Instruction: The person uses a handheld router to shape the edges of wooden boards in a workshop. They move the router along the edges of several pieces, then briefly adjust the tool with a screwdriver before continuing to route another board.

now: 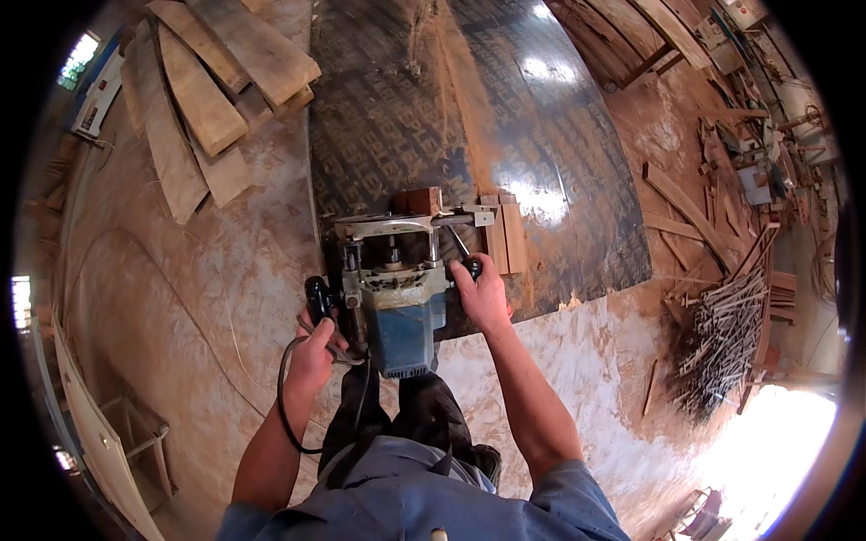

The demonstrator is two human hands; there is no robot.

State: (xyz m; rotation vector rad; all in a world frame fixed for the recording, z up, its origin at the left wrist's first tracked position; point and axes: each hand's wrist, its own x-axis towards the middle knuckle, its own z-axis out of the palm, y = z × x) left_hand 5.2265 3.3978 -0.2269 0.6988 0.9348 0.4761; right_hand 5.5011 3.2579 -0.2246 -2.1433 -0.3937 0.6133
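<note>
**At the dark panel's near edge: router, both hands on it**

On the panel (pixel 505 117) edge we log one blue router (pixel 401 316), upright, base on small wood blocks (pixel 503 236). Our left hand (pixel 313 353) is clenched round the router's left knob (pixel 317 296); our right hand (pixel 481 290) grips the right knob (pixel 472 267). A black cord (pixel 287 406) loops down from the router, near-left of the panel. Left of the panel: stacked planks (pixel 212 86). Right of it: a bundle of sticks (pixel 722 338) on the dusty floor (pixel 162 288).
</note>
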